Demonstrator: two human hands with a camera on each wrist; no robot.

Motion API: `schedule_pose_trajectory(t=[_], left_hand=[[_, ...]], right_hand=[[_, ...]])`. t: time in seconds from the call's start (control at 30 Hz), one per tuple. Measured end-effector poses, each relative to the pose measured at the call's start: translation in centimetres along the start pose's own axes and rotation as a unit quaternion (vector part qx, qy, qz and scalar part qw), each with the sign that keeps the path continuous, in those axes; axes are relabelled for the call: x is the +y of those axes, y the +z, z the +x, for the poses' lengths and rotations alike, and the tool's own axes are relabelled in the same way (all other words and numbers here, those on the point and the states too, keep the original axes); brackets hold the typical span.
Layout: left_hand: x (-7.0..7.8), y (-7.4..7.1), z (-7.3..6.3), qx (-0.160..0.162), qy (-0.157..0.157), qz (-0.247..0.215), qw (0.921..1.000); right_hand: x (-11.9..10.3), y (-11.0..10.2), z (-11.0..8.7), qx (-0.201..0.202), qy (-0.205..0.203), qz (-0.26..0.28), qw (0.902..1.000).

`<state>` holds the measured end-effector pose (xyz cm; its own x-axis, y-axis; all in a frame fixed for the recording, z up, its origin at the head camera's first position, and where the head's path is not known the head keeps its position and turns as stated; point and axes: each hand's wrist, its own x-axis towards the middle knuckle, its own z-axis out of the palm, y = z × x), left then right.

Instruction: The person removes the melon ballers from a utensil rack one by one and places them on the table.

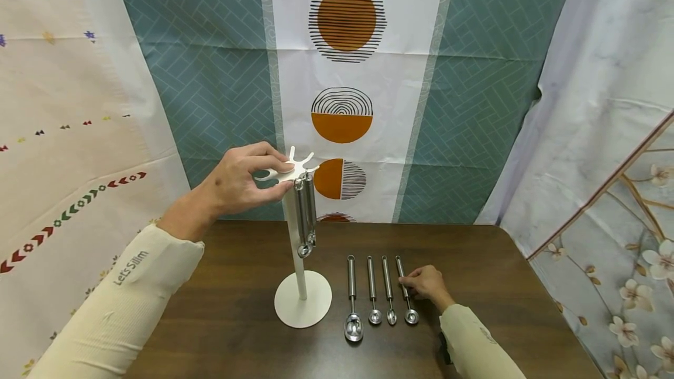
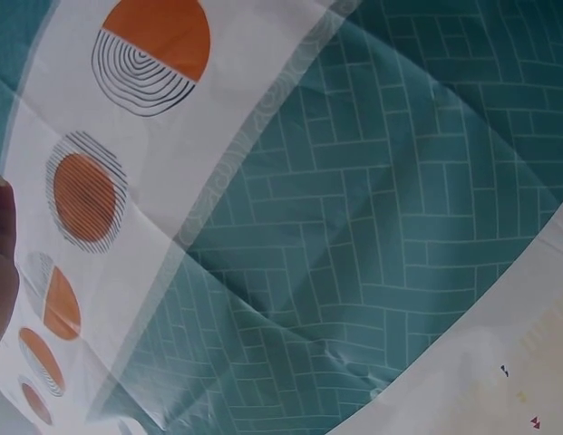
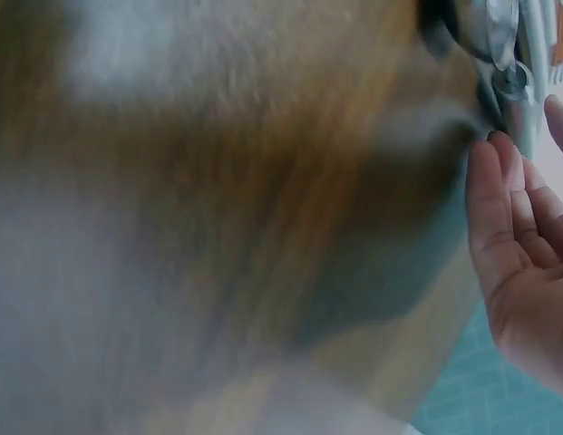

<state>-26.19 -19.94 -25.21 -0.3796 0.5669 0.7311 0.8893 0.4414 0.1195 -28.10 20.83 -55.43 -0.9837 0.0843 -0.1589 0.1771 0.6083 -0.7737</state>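
A patterned cloth [image 1: 221,34], teal herringbone around a white band with orange discs, hangs behind everything; it nearly fills the left wrist view, where the hand makes just a sliver at the left edge. In front spreads the dark brown wooden surface [image 1: 226,309], blurred in the right wrist view. On it stands a white stand [image 1: 286,309], which only the head view shows from round base to pronged top. The left-hand grip [image 1: 253,173] pinches that top between thumb and fingers. The right-hand grip [image 1: 429,285] is narrow, fingertips at the handle of the rightmost scoop [image 1: 412,316]; the right wrist view adds the inner side of the fingers and a metal handle between them and the thumb, though I can't tell whether they squeeze it or merely touch. That scoop lies at the right end of a row of four beside the stand, handles pointing away from the person. The largest scoop [image 1: 353,327], with a broad oval bowl, lies at the left end; a round-bowled scoop [image 1: 375,316] and a narrow oval one [image 1: 391,316] lie between. Two slim metal utensils [image 1: 302,215] hang close together from the stand's top.
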Motion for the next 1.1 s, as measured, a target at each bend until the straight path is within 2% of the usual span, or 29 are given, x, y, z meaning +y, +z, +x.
schedule_pose_trajectory(t=[0.2,0.57,0.87,1.1], left_hand=[[0.0,-0.3,-0.1,-0.002,0.008,0.001,1.0000],[0.0,-0.4,-0.2,-0.007,0.014,-0.007,0.9999],[0.2,-0.5,0.0,-0.006,0.006,-0.003,1.0000],[0.3,-0.3,0.1,-0.005,0.005,0.000,1.0000]], right_hand=[[-1.6,-1.8,-0.5,-0.003,-0.030,-0.004,0.9995],[-7.9,-4.6,-1.7,-0.049,-0.114,0.061,0.9904],[-12.7,-5.6,-3.5,-0.092,-0.139,0.093,0.9817],[-15.9,-5.5,-4.6,-0.122,-0.165,0.127,0.9705]])
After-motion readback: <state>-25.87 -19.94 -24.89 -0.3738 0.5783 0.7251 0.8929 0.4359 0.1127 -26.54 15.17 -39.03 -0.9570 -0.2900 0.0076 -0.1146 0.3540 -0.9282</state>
